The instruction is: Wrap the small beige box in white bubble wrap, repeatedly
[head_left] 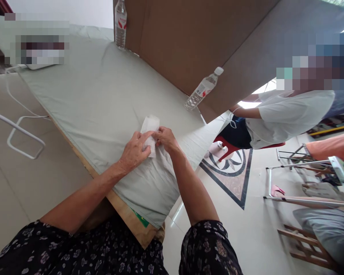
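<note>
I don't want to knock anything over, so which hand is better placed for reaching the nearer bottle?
Right hand, probably: it is closer to the nearer bottle, at that side of the white piece. The left hand is farther off, resting over the white piece.

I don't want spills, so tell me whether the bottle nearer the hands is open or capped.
Capped: the bottle nearer the hands has a white cap on its neck.

Table (pixel 83 88) under a wrinkled pale green-grey cloth (pixel 109 95), wooden corner bare, white tissue-like piece (pixel 151 126), two clear labelled bottles (pixel 201 89) near brown panels.
</note>
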Motion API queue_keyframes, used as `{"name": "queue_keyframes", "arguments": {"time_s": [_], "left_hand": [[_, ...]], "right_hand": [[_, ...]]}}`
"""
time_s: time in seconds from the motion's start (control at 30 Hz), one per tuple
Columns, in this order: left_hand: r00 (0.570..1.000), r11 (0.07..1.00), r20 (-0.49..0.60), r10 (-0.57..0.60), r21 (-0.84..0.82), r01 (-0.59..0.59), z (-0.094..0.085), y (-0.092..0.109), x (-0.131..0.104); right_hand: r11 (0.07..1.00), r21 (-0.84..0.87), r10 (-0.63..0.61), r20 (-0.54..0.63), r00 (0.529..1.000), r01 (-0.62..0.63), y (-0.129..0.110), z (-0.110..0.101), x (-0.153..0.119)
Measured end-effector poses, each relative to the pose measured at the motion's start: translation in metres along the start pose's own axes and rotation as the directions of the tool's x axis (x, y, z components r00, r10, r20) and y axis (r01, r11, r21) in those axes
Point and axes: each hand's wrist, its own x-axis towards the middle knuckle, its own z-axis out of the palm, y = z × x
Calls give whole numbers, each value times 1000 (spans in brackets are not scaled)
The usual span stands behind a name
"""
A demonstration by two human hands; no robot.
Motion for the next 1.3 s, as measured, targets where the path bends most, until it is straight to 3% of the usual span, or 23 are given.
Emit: {"name": "queue_keyframes", "arguments": {"time_s": [0.13, 0.33, 0.57, 0.83, 0.97, 1.13, 1.2, 1.3], "left_hand": [[999, 998, 27, 23, 64, -25, 3, -1, 0], [1000, 999, 5, 17, 37, -18, 5, -4, 2], [1000, 1000, 17, 3, 19, -4, 2, -4, 2], [999, 1000, 32, -1, 15, 0, -1, -7, 5], [1000, 1000, -8, -16, 21, 16, -1, -6, 2], [979, 994, -175, -106, 10, 110, 5, -10, -4], [975, 998, -209, -69, -3, 70, 5, -13, -2], [989, 1000, -147, 15, -24, -19, 0, -18, 2]], "right_hand": [[998, -32, -60, 48, 997, 61, 0, 2, 8], [967, 24, -256, 38, 966, 255, 8, 5, 5], [947, 215, -251, 34, 967, 239, 12, 17, 3], [915, 269, -334, 87, 939, 301, 5, 16, -16], [917, 231, -354, 97, 930, 325, 2, 15, -25], [922, 86, -383, 60, 922, 377, 3, 16, -38], [905, 33, -426, 69, 902, 425, 4, 15, -43], [859, -87, -497, 90, 863, 504, 8, 10, -52]]}}
